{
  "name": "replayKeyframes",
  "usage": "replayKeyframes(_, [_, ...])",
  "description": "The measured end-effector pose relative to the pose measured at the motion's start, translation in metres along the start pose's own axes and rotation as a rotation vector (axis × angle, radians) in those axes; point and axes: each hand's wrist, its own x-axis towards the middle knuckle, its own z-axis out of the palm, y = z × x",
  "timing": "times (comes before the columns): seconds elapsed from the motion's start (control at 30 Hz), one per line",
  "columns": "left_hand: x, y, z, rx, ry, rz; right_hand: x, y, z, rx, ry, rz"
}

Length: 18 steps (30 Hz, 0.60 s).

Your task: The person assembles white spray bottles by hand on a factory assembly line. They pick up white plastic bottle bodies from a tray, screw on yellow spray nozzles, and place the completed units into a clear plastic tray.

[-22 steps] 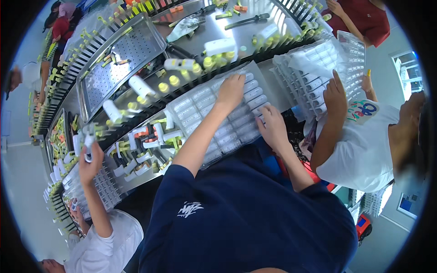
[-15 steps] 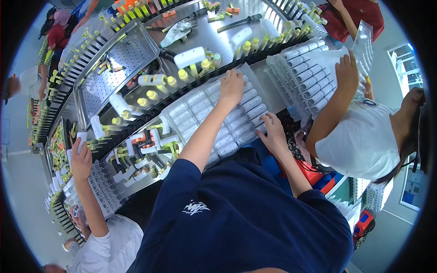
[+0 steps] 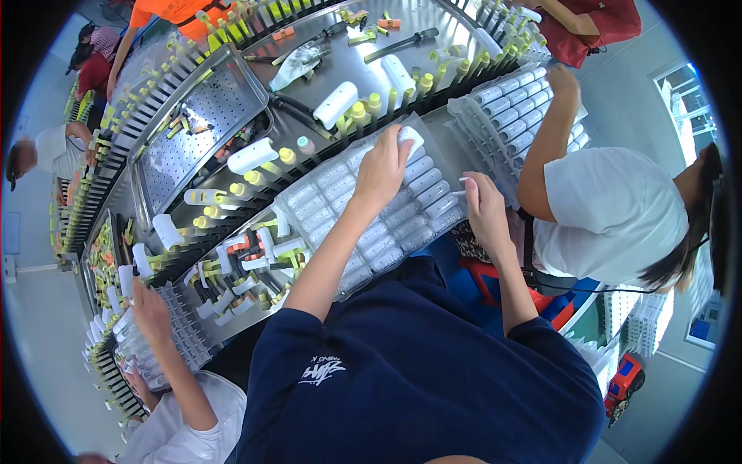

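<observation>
My left hand (image 3: 380,168) is closed on a white oblong plastic casing (image 3: 412,140) at the far right corner of a clear compartment tray (image 3: 363,289). Similar casings (image 3: 424,180) lie in rows in that tray. At the tray's right edge is my right hand (image 3: 487,209), its thumb and fingers bent together around something thin and pale that I cannot make out. Past the tray's far edge, a row of upright yellow-capped pegs (image 3: 287,156) carries several white casings, one of them this tilted casing (image 3: 251,156).
A co-worker in white (image 3: 610,216) reaches over another filled tray (image 3: 502,116) at right. Another person's hand (image 3: 151,313) works at lower left. Loose white, orange and black parts (image 3: 247,263) are heaped left of my tray. A perforated metal tray (image 3: 193,139) lies beyond the pegs.
My left hand has drawn slightly left and toward me, and a white casing now shows in its fingers. My right hand has shifted right and upward. The right co-worker's hand has moved left.
</observation>
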Motion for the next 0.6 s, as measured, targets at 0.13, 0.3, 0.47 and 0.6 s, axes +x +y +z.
replayKeyframes(0.13, [0.018, 0.036, -0.024, -0.045, 0.074, 0.126, 0.004, -0.013, 0.004, 0.089, -0.047, 0.137])
replayKeyframes(0.3, [0.056, 0.037, -0.023, -0.39, 0.147, -0.143, -0.003, -0.007, 0.022, 0.124, -0.054, 0.119])
replayKeyframes(0.47, [0.086, 0.036, -0.041, -0.224, 0.326, -0.202, -0.011, -0.013, 0.027, 0.199, -0.034, 0.113])
replayKeyframes(0.6, [0.101, 0.006, -0.06, -0.034, 0.331, -0.193, -0.015, -0.007, 0.025, 0.197, -0.025, 0.094])
